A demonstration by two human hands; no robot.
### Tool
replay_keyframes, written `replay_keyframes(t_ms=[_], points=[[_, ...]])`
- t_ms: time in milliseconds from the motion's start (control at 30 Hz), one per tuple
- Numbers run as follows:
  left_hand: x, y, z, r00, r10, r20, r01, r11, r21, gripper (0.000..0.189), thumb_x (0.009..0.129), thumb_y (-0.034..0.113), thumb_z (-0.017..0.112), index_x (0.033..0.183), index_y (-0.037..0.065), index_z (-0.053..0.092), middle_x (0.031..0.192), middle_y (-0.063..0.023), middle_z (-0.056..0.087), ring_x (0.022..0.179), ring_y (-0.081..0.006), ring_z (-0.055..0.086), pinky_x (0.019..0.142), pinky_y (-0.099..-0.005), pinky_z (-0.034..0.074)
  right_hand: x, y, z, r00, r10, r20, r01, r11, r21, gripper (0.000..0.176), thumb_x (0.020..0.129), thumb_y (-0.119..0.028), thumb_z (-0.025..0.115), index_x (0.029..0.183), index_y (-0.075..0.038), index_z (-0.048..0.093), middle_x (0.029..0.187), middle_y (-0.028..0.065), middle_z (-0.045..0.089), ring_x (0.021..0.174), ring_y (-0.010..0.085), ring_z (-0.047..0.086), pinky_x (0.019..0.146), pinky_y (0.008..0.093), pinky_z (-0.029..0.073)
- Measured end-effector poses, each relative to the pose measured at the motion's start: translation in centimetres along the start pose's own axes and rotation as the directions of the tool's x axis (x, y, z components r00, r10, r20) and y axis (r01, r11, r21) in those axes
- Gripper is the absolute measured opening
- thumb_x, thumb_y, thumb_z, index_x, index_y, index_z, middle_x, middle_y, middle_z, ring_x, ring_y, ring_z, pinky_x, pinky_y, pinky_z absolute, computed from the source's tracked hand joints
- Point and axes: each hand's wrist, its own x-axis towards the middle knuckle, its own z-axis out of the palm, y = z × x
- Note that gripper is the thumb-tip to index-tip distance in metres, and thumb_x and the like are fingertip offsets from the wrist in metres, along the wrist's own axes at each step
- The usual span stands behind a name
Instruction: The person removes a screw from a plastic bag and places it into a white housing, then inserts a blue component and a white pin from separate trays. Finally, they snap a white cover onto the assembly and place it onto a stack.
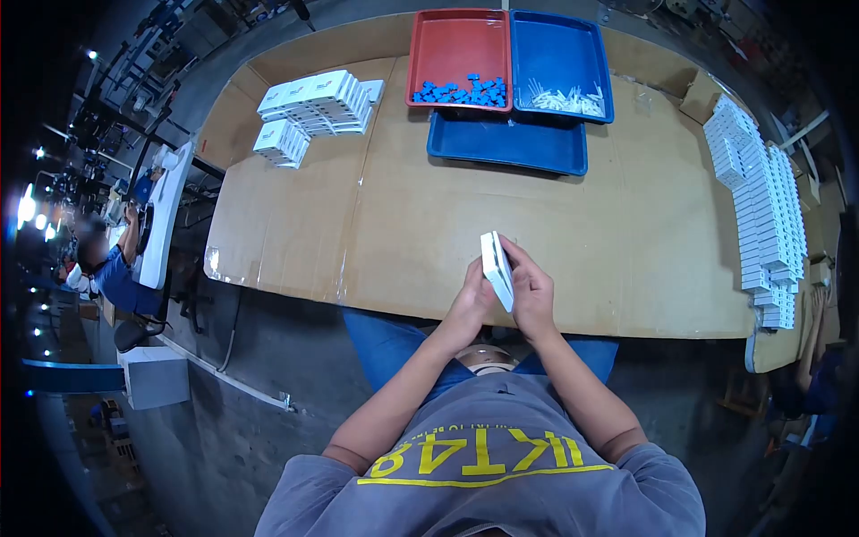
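A white flat rectangular plastic case [493,266] stands on edge between my two hands, above the near edge of the cardboard-covered table. My left hand [469,306] is closed on its left side, and my right hand [531,292] grips its right side with the fingers along the far end. A narrow dark gap shows along the case's right side. Its right face is mostly hidden by my right hand.
At the back stand a red tray [460,49] of small blue parts, a blue tray [559,54] of small white parts, and a lower blue tray [506,152]. Stacked white cases [313,100] sit left; taller stacks [761,210] line the right edge. A person [125,277] sits far left.
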Motion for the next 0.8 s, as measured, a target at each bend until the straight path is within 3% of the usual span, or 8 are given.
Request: replay_keyframes(t_ms=[67, 133, 200, 300, 400, 500, 700, 800], points=[[-0.3, 0.6, -0.1, 0.997, -0.080, -0.012, 0.081, 0.996, 0.031, 0.081, 0.110, 0.050, 0.050, 0.164, -0.002, 0.019, 0.149, -0.0149, 0.049, 0.141, -0.0229, 0.046, 0.120, -0.0373, 0.033, -0.2, -0.9, 0.2, 0.991, 0.136, -0.013, -0.135, 0.990, 0.042, 0.064, 0.112, -0.047, 0.047, 0.146, 0.007, 0.056, 0.153, 0.0189, 0.054, 0.142, 0.0297, 0.051, 0.120, 0.0391, 0.037], [0.1, 0.4, 0.2, 0.990, -0.110, -0.088, 0.111, 0.994, 0.009, 0.081, 0.110, 0.045, 0.054, 0.165, -0.001, 0.018, 0.148, -0.0142, 0.049, 0.140, -0.0221, 0.047, 0.119, -0.0345, 0.035, -0.2, -1.3, 0.4, 0.995, 0.098, 0.014, -0.097, 0.992, -0.082, 0.058, 0.116, -0.038, 0.038, 0.146, 0.007, 0.056, 0.155, 0.0196, 0.051, 0.143, 0.0299, 0.049, 0.120, 0.0384, 0.036], [0.1, 0.5, 0.4, 0.977, -0.074, -0.199, 0.065, 0.997, -0.051, 0.079, 0.111, 0.051, 0.046, 0.165, -0.001, 0.020, 0.147, -0.0136, 0.051, 0.136, -0.0209, 0.050, 0.114, -0.0318, 0.039, -0.2, -1.3, 0.1, 0.991, 0.127, 0.049, -0.117, 0.978, -0.171, 0.055, 0.116, -0.036, 0.038, 0.146, 0.007, 0.055, 0.157, 0.0196, 0.049, 0.144, 0.0301, 0.048, 0.120, 0.0384, 0.036], [0.3, 0.2, -0.4, 0.950, -0.139, -0.279, 0.080, 0.974, -0.211, 0.075, 0.112, 0.058, 0.036, 0.162, 0.001, 0.030, 0.142, -0.0136, 0.054, 0.130, -0.0198, 0.053, 0.109, -0.0323, 0.043, -0.5, -1.0, -1.1, 0.978, 0.068, 0.195, -0.019, 0.969, -0.245, 0.049, 0.110, -0.027, 0.051, 0.150, 0.001, 0.054, 0.159, 0.0209, 0.046, 0.147, 0.0336, 0.046, 0.120, 0.0407, 0.037], [0.3, -0.4, -0.9, 0.913, -0.308, -0.267, 0.223, 0.925, -0.306, 0.068, 0.112, 0.059, 0.033, 0.152, 0.005, 0.042, 0.131, -0.0103, 0.062, 0.121, -0.0186, 0.062, 0.104, -0.0345, 0.051, -1.2, -1.7, -0.9, 0.956, 0.041, 0.291, 0.077, 0.920, -0.383, 0.051, 0.104, -0.020, 0.062, 0.151, -0.001, 0.054, 0.159, 0.0223, 0.046, 0.147, 0.0367, 0.047, 0.119, 0.0430, 0.039], [0.5, -1.0, -0.7, 0.910, -0.327, -0.256, 0.281, 0.938, -0.202, 0.063, 0.112, 0.058, 0.034, 0.143, 0.005, 0.049, 0.121, -0.0082, 0.064, 0.110, -0.0160, 0.064, 0.094, -0.0326, 0.054, -1.5, -1.3, -1.0, 0.952, 0.035, 0.304, 0.118, 0.875, -0.470, 0.053, 0.100, -0.014, 0.066, 0.150, -0.001, 0.054, 0.158, 0.0231, 0.048, 0.144, 0.0382, 0.050, 0.117, 0.0432, 0.043], [0.7, -0.6, 0.5, 0.918, -0.221, -0.329, 0.206, 0.975, -0.078, 0.060, 0.112, 0.054, 0.038, 0.140, 0.003, 0.051, 0.115, -0.0061, 0.062, 0.105, -0.0142, 0.059, 0.093, -0.0297, 0.049, -1.9, 0.8, -0.9, 0.952, -0.085, 0.293, 0.229, 0.834, -0.503, 0.051, 0.100, -0.010, 0.065, 0.148, 0.002, 0.054, 0.146, 0.0252, 0.058, 0.132, 0.0394, 0.061, 0.109, 0.0418, 0.051], [0.8, -0.7, 0.4, 0.937, -0.196, -0.291, 0.193, 0.980, -0.039, 0.053, 0.116, 0.039, 0.037, 0.149, -0.001, 0.042, 0.124, -0.0126, 0.059, 0.114, -0.0192, 0.057, 0.102, -0.0314, 0.046, -2.1, 1.4, -0.7, 0.955, -0.148, 0.257, 0.267, 0.806, -0.529, 0.048, 0.101, -0.009, 0.064, 0.146, 0.005, 0.055, 0.137, 0.0277, 0.063, 0.121, 0.0407, 0.067, 0.101, 0.0421, 0.056]])
